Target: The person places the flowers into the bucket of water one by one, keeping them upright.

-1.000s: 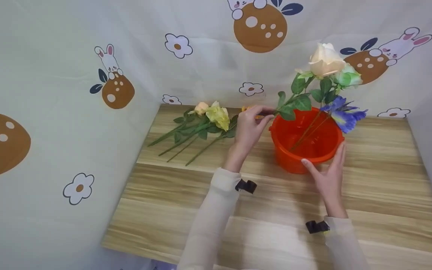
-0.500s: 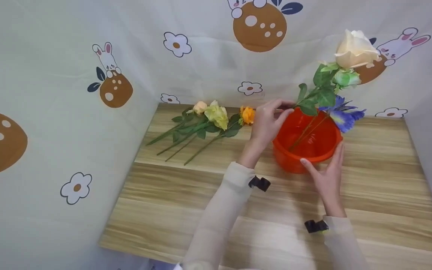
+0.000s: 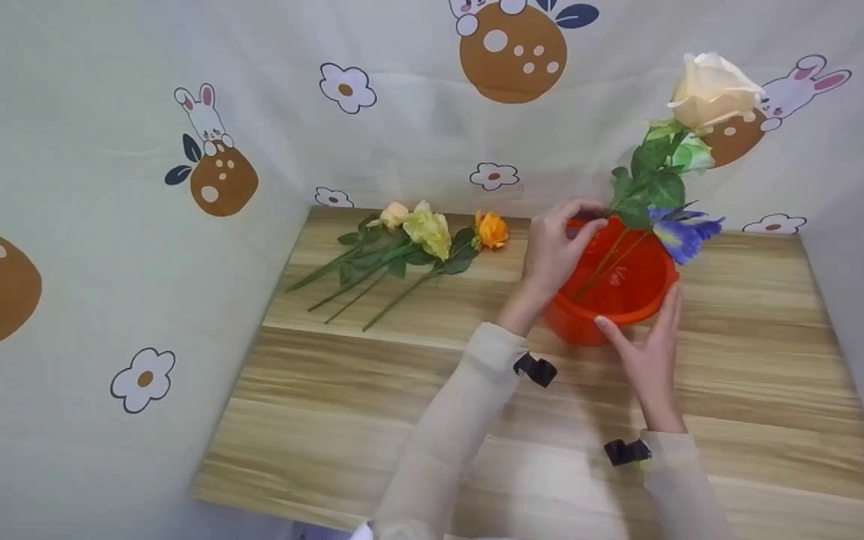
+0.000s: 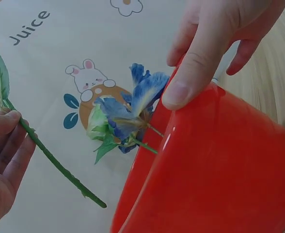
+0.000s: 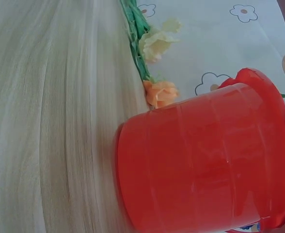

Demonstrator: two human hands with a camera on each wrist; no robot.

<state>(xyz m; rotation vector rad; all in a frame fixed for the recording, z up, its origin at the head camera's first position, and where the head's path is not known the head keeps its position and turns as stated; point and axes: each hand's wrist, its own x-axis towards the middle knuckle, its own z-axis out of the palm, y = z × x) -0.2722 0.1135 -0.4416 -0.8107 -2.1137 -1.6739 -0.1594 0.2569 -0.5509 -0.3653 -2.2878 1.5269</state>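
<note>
My left hand (image 3: 556, 251) pinches the green stem (image 4: 65, 170) of a cream artificial rose (image 3: 713, 91). The bloom points up and to the right, and the stem's lower end hangs free beside the bucket's mouth in the left wrist view. On the near right side, my right hand (image 3: 649, 360) grips the rim of a red plastic bucket (image 3: 573, 328), thumb at the front and fingers along the side. Inside the bucket lean a blue iris (image 3: 681, 238) and a pale green-white rose (image 3: 693, 152), the latter partly hidden behind leaves of the cream rose.
Left of the bucket, several artificial flowers lie on the wooden table (image 3: 372, 420), among them a yellow flower (image 3: 429, 232), a small peach bloom (image 3: 394, 215) and an orange rose (image 3: 491, 230). A printed cloth (image 3: 402, 142) hangs right behind the table.
My left hand has carried the cream rose rightward to above the bucket's left rim, uncovering the orange rose. The right hand keeps its hold on the bucket.
</note>
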